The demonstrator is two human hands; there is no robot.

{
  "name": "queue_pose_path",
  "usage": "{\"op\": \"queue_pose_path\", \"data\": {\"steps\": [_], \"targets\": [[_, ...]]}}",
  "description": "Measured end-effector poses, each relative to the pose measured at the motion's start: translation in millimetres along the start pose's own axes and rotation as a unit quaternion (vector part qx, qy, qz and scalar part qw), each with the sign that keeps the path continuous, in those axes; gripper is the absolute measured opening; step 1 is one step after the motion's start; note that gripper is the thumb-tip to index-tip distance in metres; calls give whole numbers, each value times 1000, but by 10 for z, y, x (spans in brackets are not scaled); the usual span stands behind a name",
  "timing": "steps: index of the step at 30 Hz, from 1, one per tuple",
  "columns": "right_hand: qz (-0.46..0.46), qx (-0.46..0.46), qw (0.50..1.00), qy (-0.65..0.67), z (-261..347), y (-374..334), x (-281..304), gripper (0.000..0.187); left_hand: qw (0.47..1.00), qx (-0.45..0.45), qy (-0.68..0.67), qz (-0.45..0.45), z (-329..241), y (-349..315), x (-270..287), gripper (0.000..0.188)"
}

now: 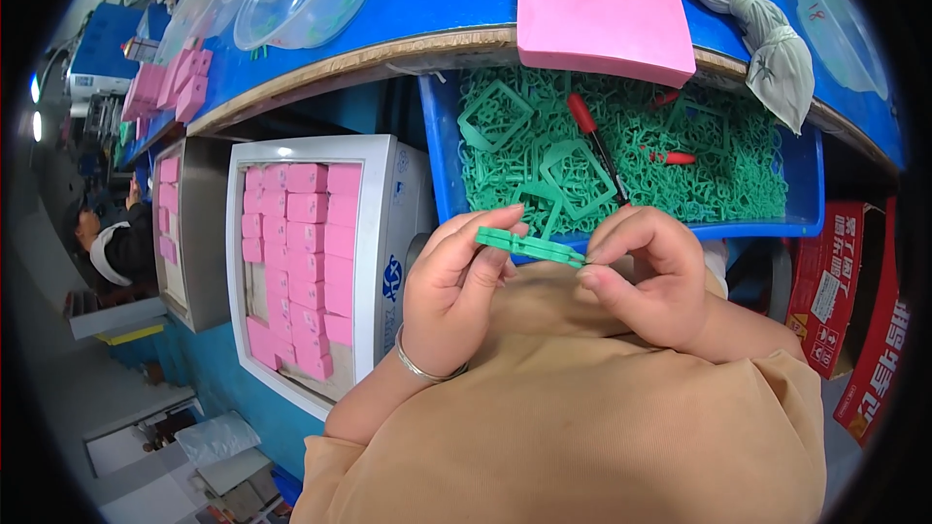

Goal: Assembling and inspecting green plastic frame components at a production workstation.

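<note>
My left hand [454, 291] grips one end of a flat green plastic piece [529, 245] between thumb and fingers. At its other end, the thumb and forefinger of my right hand [658, 277] pinch the edge. The piece looks stacked in thin layers and is held edge-on, so its full outline is hidden. Just beyond my hands sits a blue bin [802, 221] heaped with green plastic scraps [680, 175], several square frames [495, 116] among them. A slim red-and-black tool [597, 147] leans in the bin beside my right hand.
A thick pink slab [604, 12] overhangs the blue table's edge, near a tied white cloth bag [743, 15] and a clear tub [306, 0]. At left, a white-framed box [374, 243] holds pink blocks. Red cartons [843, 281] stand right. Another person [121, 243] is far left.
</note>
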State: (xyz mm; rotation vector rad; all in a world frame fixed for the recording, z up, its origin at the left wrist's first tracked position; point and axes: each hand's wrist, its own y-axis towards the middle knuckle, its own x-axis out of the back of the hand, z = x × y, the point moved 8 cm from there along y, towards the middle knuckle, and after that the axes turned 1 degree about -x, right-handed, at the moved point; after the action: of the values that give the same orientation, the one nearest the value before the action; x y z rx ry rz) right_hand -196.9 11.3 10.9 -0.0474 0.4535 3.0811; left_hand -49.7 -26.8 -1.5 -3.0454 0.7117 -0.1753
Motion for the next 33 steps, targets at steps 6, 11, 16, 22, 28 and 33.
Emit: {"op": "queue_pose_path", "data": {"steps": [6,11,16,22,28,33], "targets": [[-43,-121,986,111,-117,-57,20,9,971,163,-172,22,219,-139,-54,27],[-37,-167,974,151,-162,-92,17,7,945,184,-270,26,218,-181,-112,30],[-34,-168,966,192,-188,-102,19,7,932,176,-314,32,215,-183,-157,30],[-46,-183,966,175,-262,-103,56,7,940,151,-304,18,190,-182,-9,19],[-80,-155,983,-49,-391,6,394,8,962,-8,-236,-137,-218,-103,837,13],[22,-23,890,-456,-215,200,368,11,962,-104,-172,-185,-606,-98,1179,13]]}}
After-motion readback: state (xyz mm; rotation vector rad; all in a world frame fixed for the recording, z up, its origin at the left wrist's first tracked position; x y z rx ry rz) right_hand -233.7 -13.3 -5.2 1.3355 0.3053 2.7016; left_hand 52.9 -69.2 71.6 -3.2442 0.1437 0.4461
